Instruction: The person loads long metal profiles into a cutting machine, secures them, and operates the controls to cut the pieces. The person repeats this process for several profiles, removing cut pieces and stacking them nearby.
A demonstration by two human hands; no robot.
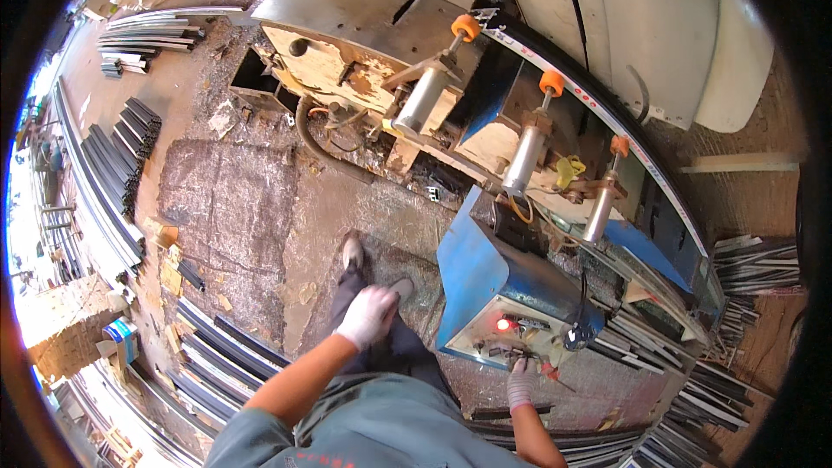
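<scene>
My left hand (368,318), in a white glove, is over my dark trouser leg with its fingers curled in. Nothing sticks out of it. My right hand (522,384), also gloved, reaches the lower edge of a control panel (475,340), its fingers closed at a small metal control lever (511,353). The fingertips are partly hidden there. A lit red lamp (503,325) shows on the panel, which is on the end of a blue metal housing (529,277). Beyond it, a long curved black strip (598,108) lies along the bench machine, with orange-tipped cylinders (526,156) facing it.
Bundles of dark strips lie on the floor at left (117,152), lower left (221,355) and right (754,264). Large pale panels (659,30) stand behind the machine. A cardboard box (74,321) is at far left. A black hose (325,152) hangs near the bench.
</scene>
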